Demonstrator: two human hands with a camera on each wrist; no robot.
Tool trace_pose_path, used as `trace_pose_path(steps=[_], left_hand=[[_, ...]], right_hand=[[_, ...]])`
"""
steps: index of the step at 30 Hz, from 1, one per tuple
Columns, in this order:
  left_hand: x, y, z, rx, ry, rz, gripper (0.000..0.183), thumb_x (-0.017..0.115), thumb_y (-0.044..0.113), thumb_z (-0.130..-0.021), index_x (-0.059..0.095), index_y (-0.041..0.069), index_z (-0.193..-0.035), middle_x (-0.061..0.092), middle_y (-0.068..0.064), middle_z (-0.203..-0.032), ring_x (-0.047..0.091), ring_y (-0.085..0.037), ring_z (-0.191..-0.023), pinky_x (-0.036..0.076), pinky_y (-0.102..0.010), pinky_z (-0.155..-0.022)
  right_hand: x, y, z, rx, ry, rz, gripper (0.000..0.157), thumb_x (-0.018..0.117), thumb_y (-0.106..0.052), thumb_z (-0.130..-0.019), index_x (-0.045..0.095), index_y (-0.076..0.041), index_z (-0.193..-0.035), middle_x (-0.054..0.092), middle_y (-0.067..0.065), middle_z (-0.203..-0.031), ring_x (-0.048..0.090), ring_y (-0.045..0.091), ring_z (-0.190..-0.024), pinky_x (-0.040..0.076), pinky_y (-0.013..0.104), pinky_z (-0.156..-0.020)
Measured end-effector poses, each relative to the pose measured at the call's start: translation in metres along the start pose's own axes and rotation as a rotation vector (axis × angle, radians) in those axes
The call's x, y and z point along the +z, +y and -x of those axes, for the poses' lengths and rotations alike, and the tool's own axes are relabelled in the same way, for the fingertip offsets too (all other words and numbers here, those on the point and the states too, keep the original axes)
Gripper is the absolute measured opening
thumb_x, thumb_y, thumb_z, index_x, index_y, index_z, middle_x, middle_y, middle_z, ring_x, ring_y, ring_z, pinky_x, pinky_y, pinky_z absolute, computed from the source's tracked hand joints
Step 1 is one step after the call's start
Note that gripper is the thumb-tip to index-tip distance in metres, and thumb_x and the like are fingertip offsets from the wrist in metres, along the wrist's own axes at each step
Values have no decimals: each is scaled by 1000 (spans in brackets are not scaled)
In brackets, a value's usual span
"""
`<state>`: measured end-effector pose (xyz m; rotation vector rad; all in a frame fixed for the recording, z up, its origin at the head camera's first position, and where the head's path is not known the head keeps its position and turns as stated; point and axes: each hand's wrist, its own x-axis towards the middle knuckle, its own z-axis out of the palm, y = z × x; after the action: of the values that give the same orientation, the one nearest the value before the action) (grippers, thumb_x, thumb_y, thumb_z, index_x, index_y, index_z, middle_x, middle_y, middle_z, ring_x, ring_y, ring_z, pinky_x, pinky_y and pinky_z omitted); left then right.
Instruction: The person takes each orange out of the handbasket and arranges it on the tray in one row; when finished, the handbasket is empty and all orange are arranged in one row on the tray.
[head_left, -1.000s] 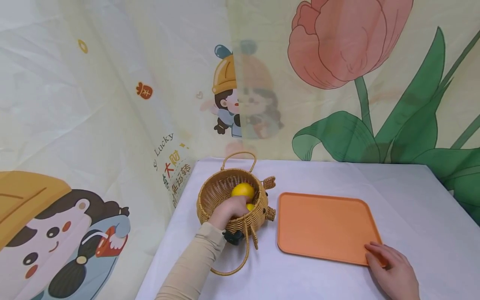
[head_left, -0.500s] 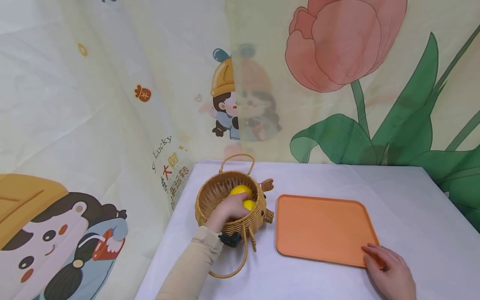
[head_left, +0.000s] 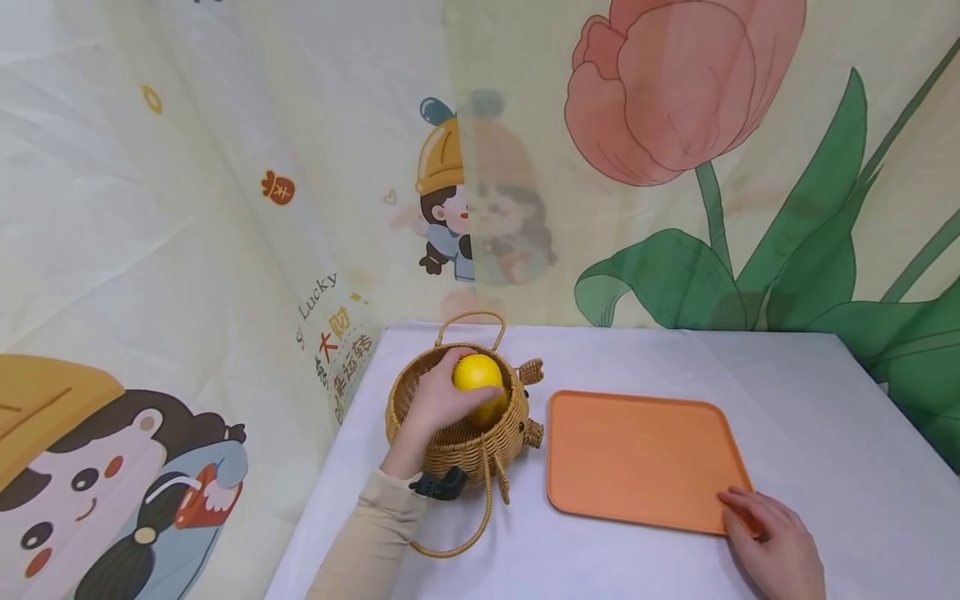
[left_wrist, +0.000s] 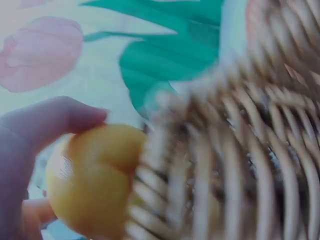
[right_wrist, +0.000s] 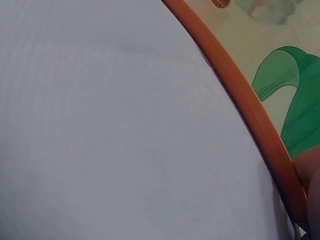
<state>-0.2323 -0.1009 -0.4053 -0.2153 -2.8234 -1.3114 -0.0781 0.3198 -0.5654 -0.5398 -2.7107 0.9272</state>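
Observation:
My left hand [head_left: 442, 392] holds a round yellow fruit [head_left: 477, 372], thumb and fingers curled round it, above the opening of a wicker basket [head_left: 472, 457] with an animal face. In the left wrist view the yellow fruit [left_wrist: 97, 185] shows a dent, and the basket's wicker [left_wrist: 210, 170] covers its right part. Below the held fruit, more yellow [head_left: 489, 411] shows inside the basket, partly hidden by the thumb. My right hand [head_left: 776, 537] grips the near right corner of an orange tray [head_left: 637, 458]. In the right wrist view only fingers [right_wrist: 307, 165] appear at the tray's rim [right_wrist: 240, 95].
The basket's two loop handles [head_left: 459, 552] hang outward, one to the front and one at the back. A white cloth [head_left: 600, 554] covers the table. Printed curtains [head_left: 525, 150] rise behind and to the left. A black strap device [head_left: 441, 483] sits at my left wrist.
My left hand has risen from deep in the basket, lifting the yellow fruit toward the rim. The right hand keeps its place at the tray corner. The head view has shifted slightly.

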Motion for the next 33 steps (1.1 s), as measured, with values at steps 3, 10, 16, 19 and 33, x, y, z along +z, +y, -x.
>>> trace_pose_path(steps=[3, 10, 16, 19, 33], left_hand=[[-1, 12, 2, 15, -14, 167, 70, 84, 45, -80, 56, 24, -141, 65, -9, -123, 64, -28, -98, 57, -45, -76], [30, 53, 14, 93, -191, 386, 63, 81, 41, -85, 57, 22, -140, 66, -9, -116, 65, -24, -93, 60, -45, -73], [103, 74, 33, 138, -281, 250, 63, 83, 53, -79, 60, 33, -134, 66, 6, -108, 63, -13, -86, 53, -32, -71], [145, 77, 34, 144, -273, 125, 66, 83, 54, -78, 60, 32, -136, 65, 10, -105, 59, -9, -85, 49, -29, -69], [259, 93, -10, -57, -177, -151, 75, 79, 59, -81, 47, 21, -138, 59, 1, -94, 53, -16, -75, 45, -31, -66]], right_hand=[[0, 0, -1, 0, 1, 1, 33, 70, -8, -96, 68, 3, -127, 58, 27, -137, 41, 49, -130, 35, 70, -103], [-3, 4, 3, 17, -1, 7, 33, 69, -9, -97, 68, 3, -127, 58, 27, -138, 40, 48, -131, 34, 69, -103], [-2, 9, 7, 2, 29, 6, 31, 69, -9, -96, 70, 2, -124, 59, 27, -135, 43, 48, -129, 34, 69, -103], [0, 11, 9, -30, 52, 13, 30, 69, -8, -94, 71, 1, -123, 61, 26, -133, 44, 47, -127, 33, 68, -102], [1, 6, 4, -202, 117, 8, 28, 71, -11, -92, 74, -4, -119, 66, 23, -127, 49, 45, -124, 35, 68, -100]])
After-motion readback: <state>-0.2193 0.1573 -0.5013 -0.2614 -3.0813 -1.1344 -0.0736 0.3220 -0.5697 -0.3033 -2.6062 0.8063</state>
